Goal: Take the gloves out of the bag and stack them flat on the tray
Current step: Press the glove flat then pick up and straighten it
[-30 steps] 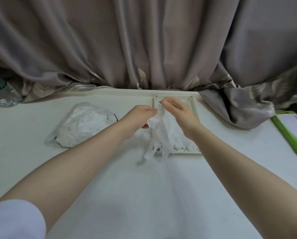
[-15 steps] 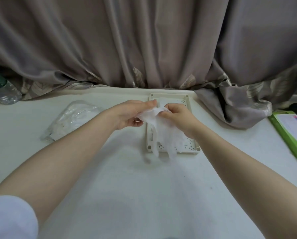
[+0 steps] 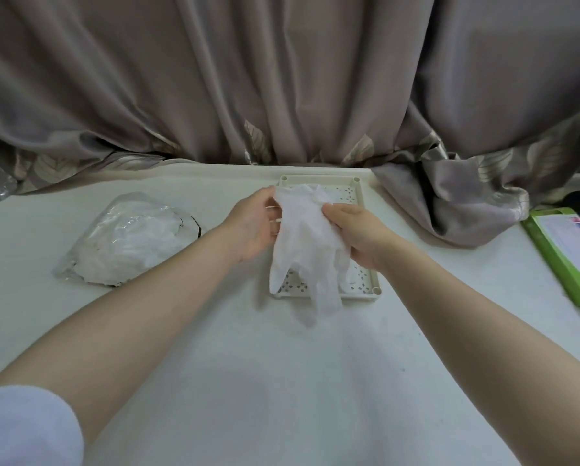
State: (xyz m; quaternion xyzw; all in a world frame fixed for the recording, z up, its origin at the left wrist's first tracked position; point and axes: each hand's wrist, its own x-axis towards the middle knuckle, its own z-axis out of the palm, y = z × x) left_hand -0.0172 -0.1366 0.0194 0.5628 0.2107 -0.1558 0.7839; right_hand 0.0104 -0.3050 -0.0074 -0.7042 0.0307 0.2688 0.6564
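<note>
Holding white glove (image 3: 307, 240) above tray (image 3: 361, 196), left hand (image 3: 255, 227) pinching cuff edge, right hand (image 3: 356, 237) gripping its side. Bag (image 3: 127, 240) of gloves left of tray. Risk: limp fingers overhanging tray's near rim, landing creased instead of flat.

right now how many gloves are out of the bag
1 for certain: a white glove gripped at its cuff by the left hand and right hand, hanging over the tray. More may lie hidden beneath it; others remain inside the bag.
</note>
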